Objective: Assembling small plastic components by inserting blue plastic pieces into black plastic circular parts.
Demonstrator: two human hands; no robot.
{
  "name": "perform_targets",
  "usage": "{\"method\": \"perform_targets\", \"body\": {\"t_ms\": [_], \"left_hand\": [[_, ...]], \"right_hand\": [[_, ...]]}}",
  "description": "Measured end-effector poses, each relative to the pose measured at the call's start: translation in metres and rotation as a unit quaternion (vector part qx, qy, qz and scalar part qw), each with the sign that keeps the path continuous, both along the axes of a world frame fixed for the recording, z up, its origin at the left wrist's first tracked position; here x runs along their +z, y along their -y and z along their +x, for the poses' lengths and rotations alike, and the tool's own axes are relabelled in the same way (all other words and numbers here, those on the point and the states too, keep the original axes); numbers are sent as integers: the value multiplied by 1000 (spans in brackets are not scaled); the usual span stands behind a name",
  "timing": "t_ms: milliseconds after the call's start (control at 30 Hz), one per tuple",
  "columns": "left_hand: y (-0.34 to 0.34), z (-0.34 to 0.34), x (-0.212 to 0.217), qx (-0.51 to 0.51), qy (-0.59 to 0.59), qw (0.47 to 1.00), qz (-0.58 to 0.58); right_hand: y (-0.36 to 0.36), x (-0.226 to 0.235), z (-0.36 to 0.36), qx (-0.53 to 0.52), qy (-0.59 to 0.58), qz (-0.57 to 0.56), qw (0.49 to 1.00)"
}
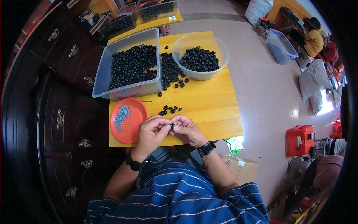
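My left hand (pixel 153 131) and my right hand (pixel 188 130) meet over the near edge of the yellow table. Between their fingertips they pinch one small black ring-shaped part (pixel 172 126). Just beyond my hands lies a little group of similar black parts (pixel 170 109). Beside my left hand is a red plate (pixel 138 114) holding a heap of small silvery metal pins or screws (pixel 122 118). What my fingers hold besides the ring, if anything, is too small to make out.
A clear plastic bin (pixel 128 87) and a round clear tub (pixel 203 75) hold many black parts, with loose ones (pixel 170 69) between. A thin dark rod (pixel 146 100) lies near the plate. Dark drawers (pixel 61 119) stand left; a red stool (pixel 299 141) and seated people (pixel 313 41) are right.
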State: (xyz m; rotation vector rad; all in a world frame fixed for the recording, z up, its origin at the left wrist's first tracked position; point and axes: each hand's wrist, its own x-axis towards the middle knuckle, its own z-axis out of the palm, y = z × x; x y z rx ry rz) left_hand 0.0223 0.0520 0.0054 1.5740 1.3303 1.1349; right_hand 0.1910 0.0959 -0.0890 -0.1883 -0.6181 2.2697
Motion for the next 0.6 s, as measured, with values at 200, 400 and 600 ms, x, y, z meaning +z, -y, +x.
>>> {"method": "perform_targets", "body": {"t_ms": [200,400,600], "left_hand": [[-2,-2,-2,14,-45,998,30],[-2,-4,10,-10,-87,994,58],[2,-11,9,-25,-125,989,77]], "right_hand": [[-1,-2,2,-2,14,-20,1000],[0,0,1,-6,36,-2,999],[2,5,0,7,42,35,998]]}}
